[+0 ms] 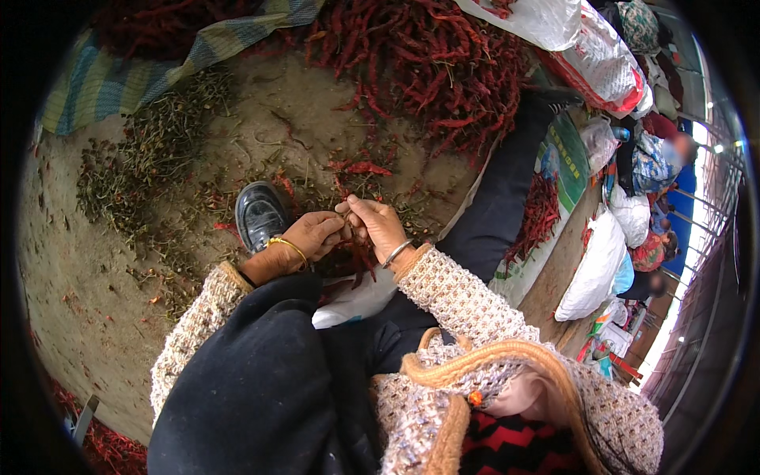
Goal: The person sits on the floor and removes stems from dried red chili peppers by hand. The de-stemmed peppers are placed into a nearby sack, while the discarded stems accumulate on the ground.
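Observation:
My left hand (316,235), with a gold-coloured bangle at the wrist, meets my right hand (377,228) just above my lap. Between their fingertips are thin stems, partly hidden by the fingers. Dark red dried chili peppers (363,268) hang below my right hand, which pinches them near the stem end. A silver-coloured bangle circles the right wrist. Beneath the hands, a piece of white plastic sheeting (355,300) lies between my legs, with more chilies partly hidden on it. Loose red chilies (367,168) and plant scraps lie on the ground just beyond my fingers.
A large heap of dried red chilies (427,65) lies ahead. Dry stem waste (148,148) spreads at left beside a checked woven sheet (113,83). More chilies (537,214) rest on a printed plastic sack (564,160) by my outstretched leg. White sacks (594,267) and several people are at right.

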